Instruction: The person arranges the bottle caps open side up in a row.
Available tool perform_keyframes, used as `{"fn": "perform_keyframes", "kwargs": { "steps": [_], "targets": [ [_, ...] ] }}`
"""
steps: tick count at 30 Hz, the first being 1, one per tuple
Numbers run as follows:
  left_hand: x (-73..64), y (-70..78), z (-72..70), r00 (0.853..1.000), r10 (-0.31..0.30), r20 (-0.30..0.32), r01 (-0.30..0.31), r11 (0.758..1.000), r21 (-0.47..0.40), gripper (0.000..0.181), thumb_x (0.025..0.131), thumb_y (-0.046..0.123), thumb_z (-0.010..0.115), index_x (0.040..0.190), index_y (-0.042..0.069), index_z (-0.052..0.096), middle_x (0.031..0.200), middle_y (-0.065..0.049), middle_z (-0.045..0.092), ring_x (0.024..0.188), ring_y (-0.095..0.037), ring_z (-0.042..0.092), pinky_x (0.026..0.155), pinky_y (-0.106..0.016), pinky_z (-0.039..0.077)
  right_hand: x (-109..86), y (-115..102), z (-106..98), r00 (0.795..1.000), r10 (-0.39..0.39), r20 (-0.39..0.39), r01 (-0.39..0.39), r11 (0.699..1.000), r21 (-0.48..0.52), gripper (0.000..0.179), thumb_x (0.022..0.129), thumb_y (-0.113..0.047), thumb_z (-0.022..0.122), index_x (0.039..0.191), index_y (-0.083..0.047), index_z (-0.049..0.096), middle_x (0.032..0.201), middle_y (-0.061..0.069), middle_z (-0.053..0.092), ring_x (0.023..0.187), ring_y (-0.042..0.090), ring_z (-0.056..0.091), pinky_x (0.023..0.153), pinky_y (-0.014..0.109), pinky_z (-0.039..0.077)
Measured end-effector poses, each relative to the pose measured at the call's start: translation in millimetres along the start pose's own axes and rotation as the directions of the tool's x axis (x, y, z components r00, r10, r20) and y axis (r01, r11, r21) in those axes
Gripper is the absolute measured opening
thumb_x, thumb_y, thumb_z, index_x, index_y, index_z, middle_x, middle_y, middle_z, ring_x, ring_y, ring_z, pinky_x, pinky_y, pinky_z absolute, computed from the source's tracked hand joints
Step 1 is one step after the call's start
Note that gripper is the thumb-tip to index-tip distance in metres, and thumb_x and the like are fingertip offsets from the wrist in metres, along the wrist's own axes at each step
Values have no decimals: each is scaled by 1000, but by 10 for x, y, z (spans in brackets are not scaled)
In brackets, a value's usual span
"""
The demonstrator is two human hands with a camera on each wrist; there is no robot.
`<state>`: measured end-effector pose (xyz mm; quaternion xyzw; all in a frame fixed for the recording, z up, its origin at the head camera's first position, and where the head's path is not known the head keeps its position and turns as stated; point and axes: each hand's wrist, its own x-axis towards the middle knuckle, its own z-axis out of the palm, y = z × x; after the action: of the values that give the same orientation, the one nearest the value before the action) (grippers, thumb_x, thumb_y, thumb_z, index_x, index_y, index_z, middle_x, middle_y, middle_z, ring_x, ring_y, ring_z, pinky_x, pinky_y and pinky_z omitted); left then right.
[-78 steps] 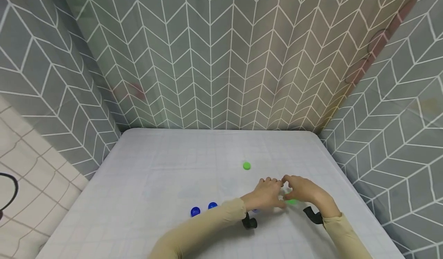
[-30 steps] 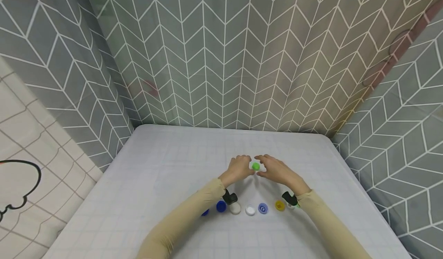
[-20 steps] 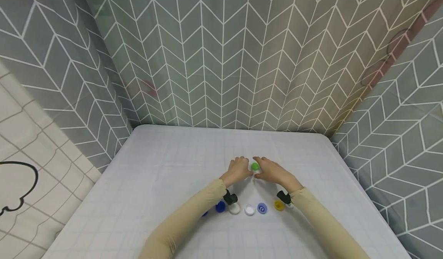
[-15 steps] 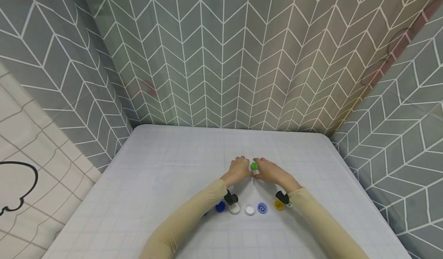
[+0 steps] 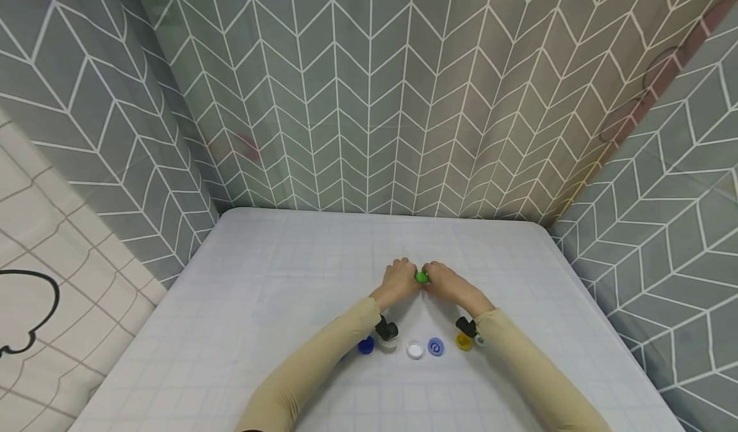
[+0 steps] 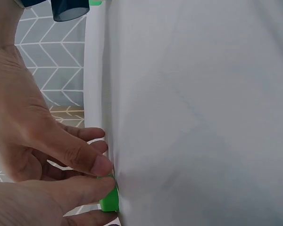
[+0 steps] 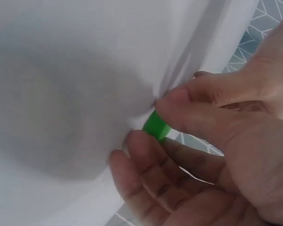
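Note:
A green bottle cap [image 5: 422, 277] is between the fingertips of both hands, close over the white-covered table. My left hand [image 5: 399, 281] meets it from the left; in the left wrist view, the thumb and a finger of that hand lie on either side of the green cap [image 6: 109, 200]. From the right comes my right hand [image 5: 446, 283], whose thumb and curled fingers enclose the green cap [image 7: 155, 126] in the right wrist view. The two hands nearly touch, and their fingers hide part of the cap.
Nearer the body lies a row of caps: dark blue [image 5: 366, 345], white [image 5: 415, 350], light blue [image 5: 435, 347] and yellow [image 5: 463, 341]. Others are partly under the sleeves and the black wrist cameras [image 5: 386, 328]. A patterned curtain [image 5: 369, 99] rises behind the table's far edge [image 5: 369, 214].
Both hands have moved from the right end of the row to the farther green cap. Over the last second their fingers have closed in on it, and it has tilted.

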<state>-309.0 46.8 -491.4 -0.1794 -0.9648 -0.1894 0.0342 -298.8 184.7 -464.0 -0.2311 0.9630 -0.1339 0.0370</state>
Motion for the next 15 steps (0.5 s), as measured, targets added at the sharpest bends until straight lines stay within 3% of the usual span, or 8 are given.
{"fn": "perform_keyframes", "kwargs": {
  "steps": [7, 15],
  "targets": [
    [-16, -17, 2, 999, 38, -34, -38, 999, 0, 21, 83, 22, 72, 65, 13, 68, 80, -5, 62, 76, -22, 57, 69, -41, 47, 13, 25, 34, 998, -26, -53, 27, 999, 26, 12, 83, 2, 67, 94, 6, 67, 85, 13, 65, 80, 24, 60, 76, 39, 51],
    [-61, -37, -38, 998, 59, -19, -59, 998, -23, 21, 81, 24, 73, 64, 13, 66, 77, -2, 64, 72, -19, 58, 67, -38, 47, -57, 4, 20, 997, -51, -62, 54, 997, 46, 15, 82, 3, 68, 97, 6, 67, 90, 17, 68, 85, 28, 63, 79, 40, 52]
  ]
}}
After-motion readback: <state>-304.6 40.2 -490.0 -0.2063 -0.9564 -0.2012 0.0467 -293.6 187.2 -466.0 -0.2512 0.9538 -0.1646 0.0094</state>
